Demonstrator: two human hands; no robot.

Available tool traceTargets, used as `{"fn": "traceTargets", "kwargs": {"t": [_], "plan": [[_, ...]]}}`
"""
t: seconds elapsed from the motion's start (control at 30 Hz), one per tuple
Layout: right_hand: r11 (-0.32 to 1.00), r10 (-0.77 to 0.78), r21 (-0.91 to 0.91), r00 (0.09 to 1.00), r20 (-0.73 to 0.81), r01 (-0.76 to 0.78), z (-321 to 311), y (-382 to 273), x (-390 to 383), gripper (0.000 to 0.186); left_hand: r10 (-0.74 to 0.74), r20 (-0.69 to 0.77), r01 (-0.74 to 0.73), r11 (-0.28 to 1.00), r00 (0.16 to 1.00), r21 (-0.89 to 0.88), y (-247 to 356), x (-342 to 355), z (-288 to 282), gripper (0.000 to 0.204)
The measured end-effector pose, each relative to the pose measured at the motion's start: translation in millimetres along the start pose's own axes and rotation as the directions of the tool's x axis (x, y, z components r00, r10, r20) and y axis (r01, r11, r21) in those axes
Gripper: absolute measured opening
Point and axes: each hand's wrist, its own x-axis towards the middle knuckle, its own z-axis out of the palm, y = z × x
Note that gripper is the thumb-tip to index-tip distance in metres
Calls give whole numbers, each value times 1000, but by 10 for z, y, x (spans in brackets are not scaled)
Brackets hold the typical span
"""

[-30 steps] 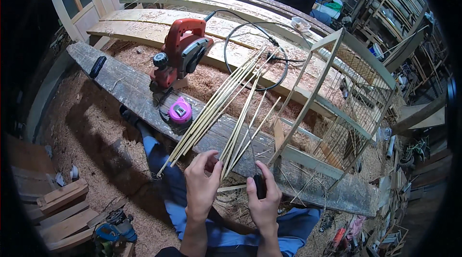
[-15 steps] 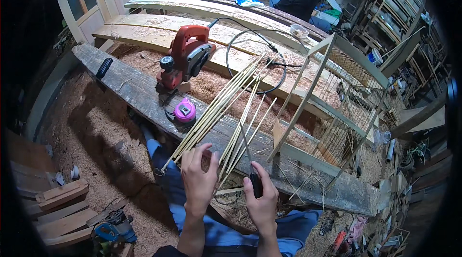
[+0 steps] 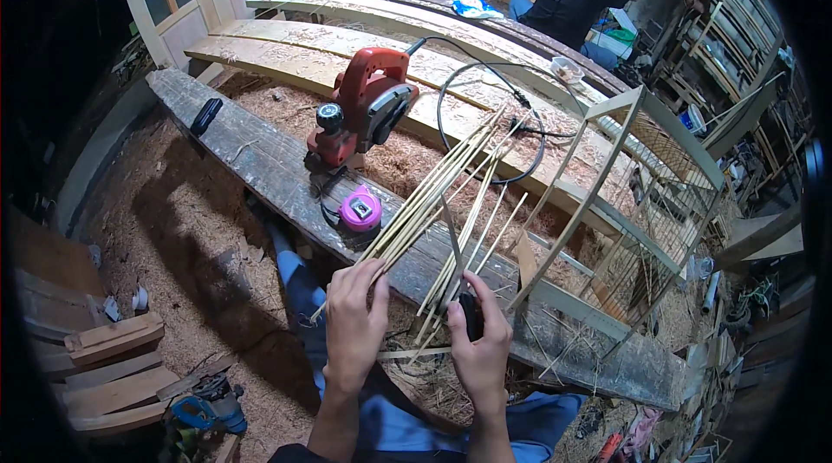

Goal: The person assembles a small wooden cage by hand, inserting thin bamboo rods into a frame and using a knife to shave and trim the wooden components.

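My left hand (image 3: 355, 320) has its fingers curled onto thin pale bamboo sticks (image 3: 426, 196), which lie in a loose bundle across the weathered plank (image 3: 234, 129). In my right hand (image 3: 481, 350) is a black-handled knife (image 3: 468, 314), its long thin blade pointing up over a smaller group of sticks. A pink tape measure (image 3: 360, 210) lies left of the sticks. Behind it stands a red electric planer (image 3: 357, 109) with a looped black cable. To the right stands an open wooden frame with fine bars (image 3: 631, 242), like a cage.
Shaving-covered boards (image 3: 269, 51) lie beyond the plank, with a black object (image 3: 206, 116) at its left end. A co-worker in dark clothing (image 3: 568, 8) sits at the back. Offcuts (image 3: 113, 376) and a blue tool (image 3: 208, 414) lie lower left; timber clutters the right.
My left hand has moved up and leftward onto the bundle of sticks. The knife in my right hand has risen slightly to the right. The whole view has shifted a little.
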Motion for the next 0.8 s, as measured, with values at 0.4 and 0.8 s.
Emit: {"fn": "traceTargets", "kwargs": {"t": [0.4, 0.8], "plan": [[999, 30, 10, 998, 48, -30, 144, -24, 40, 39, -20, 24, 19, 999, 1000, 31, -84, 18, -22, 34], [999, -39, -1, 999, 0, 39, 187, -23, 19, 39, -1, 55, 4, 999, 998, -52, -92, 26, 23, 33]]}}
